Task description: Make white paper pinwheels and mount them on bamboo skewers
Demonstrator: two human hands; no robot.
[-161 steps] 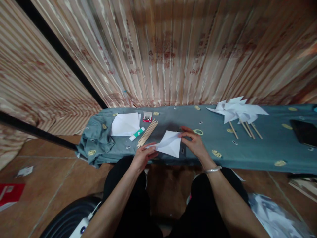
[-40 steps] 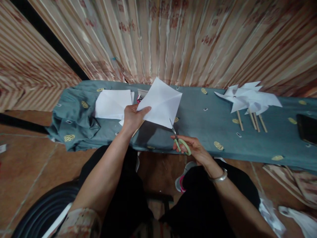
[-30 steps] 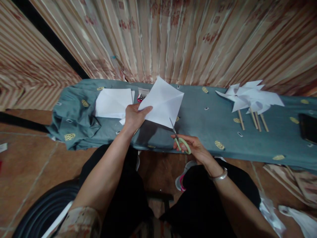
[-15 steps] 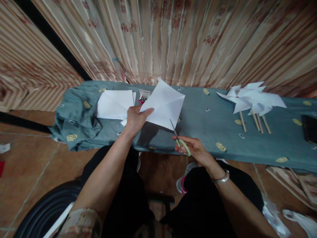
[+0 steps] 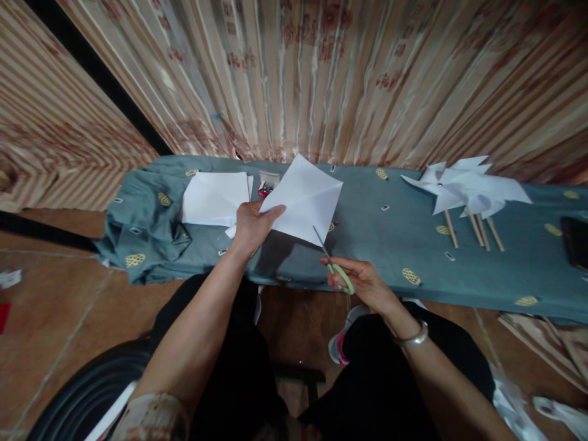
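Note:
My left hand (image 5: 257,225) grips a square sheet of white paper (image 5: 305,199) by its left corner, thumb on top; faint diagonal creases cross the sheet. My right hand (image 5: 361,278) is closed round the light green handles of a pair of scissors (image 5: 340,278). The blades lie at the sheet's near corner, pointing up and left across the paper. To the left of the sheet lies a stack of white paper (image 5: 215,199). Just behind my left hand is a small red and white box (image 5: 267,184) with small metal bits in it.
Several white paper pinwheels (image 5: 468,187) on wooden sticks lie at the right of the cloth-covered bench (image 5: 386,245). A dark phone-like object (image 5: 574,242) is at the far right. A pleated curtain (image 5: 321,79) hangs behind; a black round stool (image 5: 92,392) stands lower left.
The whole view has shifted slightly, with the bench a little lower in the picture. Paper and scissors keep nearly the same position to each other, the blades still at the near corner.

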